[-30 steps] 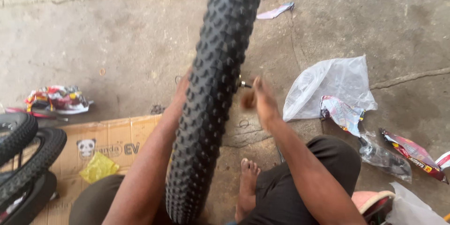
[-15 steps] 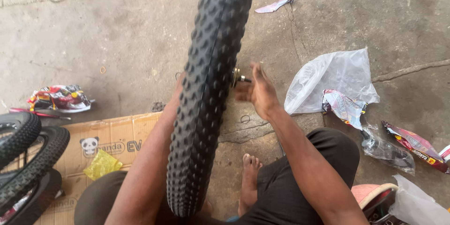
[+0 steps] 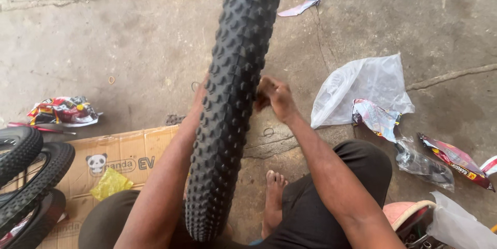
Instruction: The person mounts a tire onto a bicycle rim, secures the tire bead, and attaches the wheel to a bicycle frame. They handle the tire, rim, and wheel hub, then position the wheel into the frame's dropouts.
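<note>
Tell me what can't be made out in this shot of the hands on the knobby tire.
Head view, the only one:
- Left hand: mostly behind the knobby tire; its grip is unseen.
- Right hand: fingertips tucked at the tire's side; whatever they pinch is hidden.
- Tire top: cut off by the upper edge.
- Stacked tires: cut off at left.

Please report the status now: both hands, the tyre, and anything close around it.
Right hand at the side of upright knobby tyre. Left hand mostly hidden behind it, grip unseen. Bare foot beside tyre's lower end; plastic bag lies right.
</note>
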